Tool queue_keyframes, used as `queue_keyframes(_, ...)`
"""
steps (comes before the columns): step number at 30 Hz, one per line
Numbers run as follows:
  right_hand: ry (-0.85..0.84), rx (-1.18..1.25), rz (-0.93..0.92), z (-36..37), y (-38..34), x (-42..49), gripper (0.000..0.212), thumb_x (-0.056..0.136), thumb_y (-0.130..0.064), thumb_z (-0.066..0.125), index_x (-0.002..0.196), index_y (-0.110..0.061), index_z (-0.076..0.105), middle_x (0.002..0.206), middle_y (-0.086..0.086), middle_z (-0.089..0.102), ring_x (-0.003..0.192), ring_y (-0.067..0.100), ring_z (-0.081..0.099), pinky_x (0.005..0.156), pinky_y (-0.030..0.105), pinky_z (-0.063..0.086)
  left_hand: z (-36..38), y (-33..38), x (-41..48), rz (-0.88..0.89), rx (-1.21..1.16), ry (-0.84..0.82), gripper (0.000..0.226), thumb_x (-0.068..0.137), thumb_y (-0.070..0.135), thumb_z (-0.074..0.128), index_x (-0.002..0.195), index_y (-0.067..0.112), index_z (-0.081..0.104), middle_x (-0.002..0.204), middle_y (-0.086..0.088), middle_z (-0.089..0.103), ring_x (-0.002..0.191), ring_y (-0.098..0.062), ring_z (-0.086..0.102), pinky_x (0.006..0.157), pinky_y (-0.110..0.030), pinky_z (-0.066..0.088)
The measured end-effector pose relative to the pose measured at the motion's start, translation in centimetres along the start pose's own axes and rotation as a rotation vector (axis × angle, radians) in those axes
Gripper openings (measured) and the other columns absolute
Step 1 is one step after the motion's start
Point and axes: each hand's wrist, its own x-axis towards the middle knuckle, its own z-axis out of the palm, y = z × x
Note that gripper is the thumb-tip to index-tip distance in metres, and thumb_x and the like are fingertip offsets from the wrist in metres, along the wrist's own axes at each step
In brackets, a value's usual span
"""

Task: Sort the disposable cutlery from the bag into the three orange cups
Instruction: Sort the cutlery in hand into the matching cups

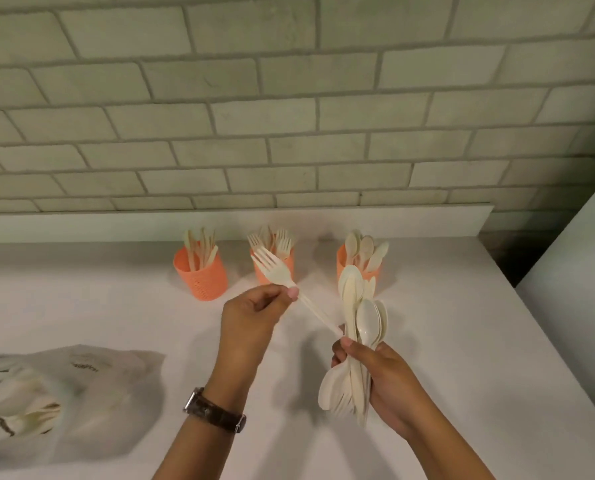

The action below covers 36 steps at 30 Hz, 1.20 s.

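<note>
While the left hand (pixel 251 320) pinches one fork (pixel 275 271) at the top of its handle, tines up and tilted toward the back, the handle's far end lies against the bundle of cutlery (pixel 358 327) at the right thumb; whether it is free of the bundle cannot be told. Right hand (pixel 375 372): fingers curled round that bundle, mostly spoons with some fork tines showing at the lower end, the pieces fanned and pointing both ways. Risk one: the grip on so loose a fan looks slack, and drawing the fork out sideways could drag a neighbour with it and spill pieces onto the counter (pixel 462 341). Risk two: the fork is held by a light pinch well off its middle, so it could swivel or drop on the way across. Beyond the hands, three orange cups stand in a row near the wall (pixel 289 116): left cup (pixel 202 275) with knives, middle cup (pixel 287 263) with forks, right cup (pixel 341 259) with spoons. The fork belongs, by judgement, in the middle cup, just behind it in this view; that cup is crowded, so tines could snag on those inside, or a push could tip the light cup. A misplacement into a neighbouring cup is the other likely error. Bag (pixel 81 393): lying on the counter at the near left, well apart from the hands, more cutlery showing inside. Watch (pixel 216 410) on the left wrist.
</note>
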Motion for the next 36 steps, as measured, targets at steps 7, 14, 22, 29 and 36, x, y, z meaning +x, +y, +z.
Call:
queue_keyframes(7,0.049,0.115,-0.039,-1.1,-1.0,1.6,0.017,0.086,-0.013,0.056,0.102,-0.011,0.057,0.072,0.006,0.052,0.069,0.019,0.053,0.072,0.031,0.043,-1.7,1.3,10.3,0.228,0.180,0.310,0.016,0.079,0.018,0.072,0.085,0.003,0.071,0.076,0.000,0.068,0.066,0.002,0.060,0.064,-0.008,0.043)
queue_keyframes(14,0.092,0.166,-0.090,-1.0,-2.1,2.7,0.026,0.078,-0.016,0.063,0.102,-0.011,0.058,0.073,0.008,0.051,0.068,0.019,0.052,0.074,0.033,0.042,0.5,-4.1,15.9,0.057,0.426,0.148,0.024,0.083,0.016,0.066,0.105,0.006,0.069,0.100,-0.006,0.071,0.085,-0.014,0.062,0.070,-0.017,0.040)
queue_keyframes(22,0.127,0.293,-0.069,-0.5,-2.8,3.1,0.020,0.081,-0.017,0.058,0.100,-0.011,0.058,0.074,0.009,0.055,0.074,0.023,0.055,0.077,0.037,0.043,0.7,-4.5,11.0,0.167,0.397,0.074,0.027,0.079,0.019,0.072,0.105,0.021,0.065,0.080,0.005,0.064,0.051,-0.005,0.044,0.050,-0.009,0.035)
queue_keyframes(29,0.106,0.320,-0.039,0.7,-3.3,2.3,0.022,0.080,-0.017,0.058,0.100,-0.007,0.059,0.076,0.011,0.059,0.074,0.023,0.057,0.075,0.035,0.047,1.3,-1.6,2.1,0.124,0.187,-0.472,0.020,0.080,0.012,0.069,0.079,0.031,0.075,0.084,0.013,0.072,0.063,-0.014,0.053,0.064,-0.015,0.046)
queue_keyframes(36,-0.019,0.211,0.013,1.5,-3.1,1.1,0.028,0.082,-0.021,0.066,0.104,-0.005,0.062,0.081,0.012,0.058,0.073,0.020,0.058,0.071,0.030,0.051,0.8,-0.7,0.8,0.122,0.221,-0.460,0.013,0.084,0.018,0.066,0.089,0.028,0.070,0.088,0.012,0.071,0.069,-0.002,0.058,0.071,-0.016,0.047)
